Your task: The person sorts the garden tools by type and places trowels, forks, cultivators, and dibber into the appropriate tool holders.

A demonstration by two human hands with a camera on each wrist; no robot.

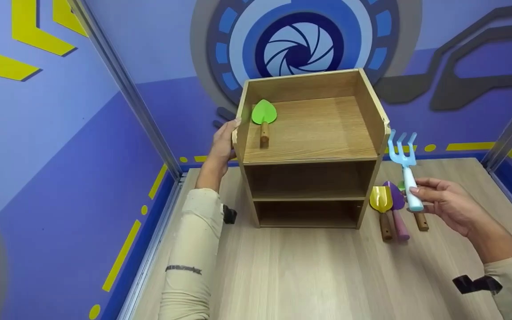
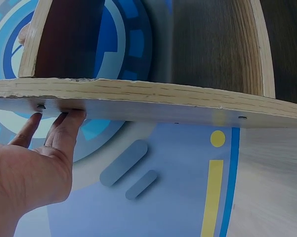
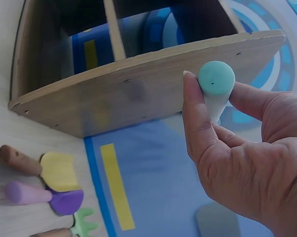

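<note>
- Fingers of the right hand [image 1: 454, 204] pinch a blue fork [image 1: 408, 175] by its white handle; thumb in front, wrist bent inward, forearm entering from the lower right.
- Fork held raised beside the right side of a wooden shelf unit [image 1: 316, 129], tines pointing up, above other tools.
- Left hand [image 1: 222, 142] grips the left side panel near the top. Left wrist view: fingertips against the outer face, one digit tip showing past the edge.
- Both forearms in pale sleeves; black strap [image 1: 478, 284] at the right wrist.
- Fork: three bent tines, smooth rounded handle with a pale green end cap.
- Shelf unit: light wood grain, open front, two compartments below a walled top; small holes in the side panel.
- Green trowel [image 1: 264, 118], leaf-shaped blade, brown handle, lying on the top at the left.
- Yellow shovel [image 1: 381, 202], brown handle, next to a purple trowel [image 1: 397, 202] with a pink handle; green rake [image 3: 84, 222] alongside, partly hidden by the right hand in the head view.
- Table [image 1: 305, 271]: pale, streaked wood-look surface.
- Back wall [image 1: 162, 58]: blue and purple, round aperture emblem [image 1: 299, 46]; metal post [image 1: 122, 80] at the left corner.
</note>
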